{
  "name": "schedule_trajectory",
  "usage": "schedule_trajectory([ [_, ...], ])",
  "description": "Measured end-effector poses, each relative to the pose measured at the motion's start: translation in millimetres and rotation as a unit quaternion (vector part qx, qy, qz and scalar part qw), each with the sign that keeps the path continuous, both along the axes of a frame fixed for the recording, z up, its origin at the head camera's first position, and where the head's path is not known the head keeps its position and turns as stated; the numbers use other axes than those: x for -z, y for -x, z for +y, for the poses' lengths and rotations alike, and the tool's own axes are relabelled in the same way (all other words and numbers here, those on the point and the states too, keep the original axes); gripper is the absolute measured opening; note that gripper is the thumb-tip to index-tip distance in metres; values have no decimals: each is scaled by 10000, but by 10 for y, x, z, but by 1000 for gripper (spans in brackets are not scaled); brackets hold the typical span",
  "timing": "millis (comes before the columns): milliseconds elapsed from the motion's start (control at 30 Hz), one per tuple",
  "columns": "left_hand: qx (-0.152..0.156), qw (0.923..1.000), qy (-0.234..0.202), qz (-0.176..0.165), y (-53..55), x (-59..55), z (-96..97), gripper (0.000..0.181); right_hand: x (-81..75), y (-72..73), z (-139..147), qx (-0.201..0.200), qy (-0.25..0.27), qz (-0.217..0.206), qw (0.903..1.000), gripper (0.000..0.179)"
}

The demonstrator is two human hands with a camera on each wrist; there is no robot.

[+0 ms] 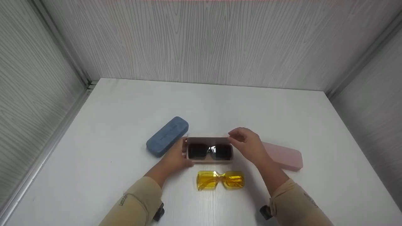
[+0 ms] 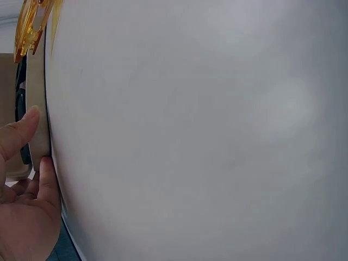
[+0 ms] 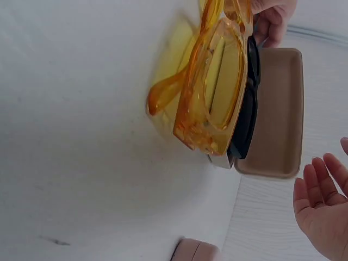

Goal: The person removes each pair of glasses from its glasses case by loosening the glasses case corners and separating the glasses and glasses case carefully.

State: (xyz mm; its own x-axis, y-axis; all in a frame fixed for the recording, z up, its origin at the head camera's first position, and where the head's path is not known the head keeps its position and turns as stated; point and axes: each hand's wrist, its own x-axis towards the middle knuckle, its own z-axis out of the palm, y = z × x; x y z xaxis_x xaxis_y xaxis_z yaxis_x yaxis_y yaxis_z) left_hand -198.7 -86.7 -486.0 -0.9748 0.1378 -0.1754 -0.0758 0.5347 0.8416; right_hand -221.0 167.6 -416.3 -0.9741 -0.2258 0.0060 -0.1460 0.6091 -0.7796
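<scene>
An eyeglass case (image 1: 209, 162) with a pale rim and beige lining stands with its lid (image 3: 277, 111) raised in the middle of the table. Dark sunglasses (image 1: 221, 152) lie inside it. My left hand (image 1: 174, 157) grips the case's left end; in the left wrist view the thumb lies at its front edge and the fingers lie at its end. Beside the lid's right corner is my right hand (image 1: 248, 143), its fingers (image 3: 321, 182) loosely bent and apart from the lid in the right wrist view. Yellow sunglasses (image 1: 205, 180) rest on the table in front of the case.
To the left, a blue eyeglass case (image 1: 167, 136) lies closed and slanted, close to my left hand. A pink eyeglass case (image 1: 284, 157) lies closed behind my right wrist. Wood-grained panels (image 1: 201, 44) border the white table (image 1: 103, 113) at the back and sides.
</scene>
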Motion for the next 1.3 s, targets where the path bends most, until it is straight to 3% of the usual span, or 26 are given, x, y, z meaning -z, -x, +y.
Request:
schedule_trajectory([
  [233, -4, 10000, 13, 44, 3, -10, -8, 93, 119, -101, -126, -469, -544, 419, 9965, 20],
  [533, 70, 9998, 66, 166, 10, -2, -16, 90, 289, -88, -272, -1155, -1337, 1006, 9791, 28],
  [633, 77, 9997, 100, 201, 12, -6, -20, 90, 315, -86, -322, -1256, -1588, 953, 9746, 31],
  [833, 65, 9997, 131, 208, 16, -11, -27, 90, 353, -99, -431, -1239, -1981, 813, 9689, 35],
  [1300, 32, 9997, 82, 234, 3, -4, -38, 92, 445, -120, -634, -681, -2629, 653, 9602, 25],
])
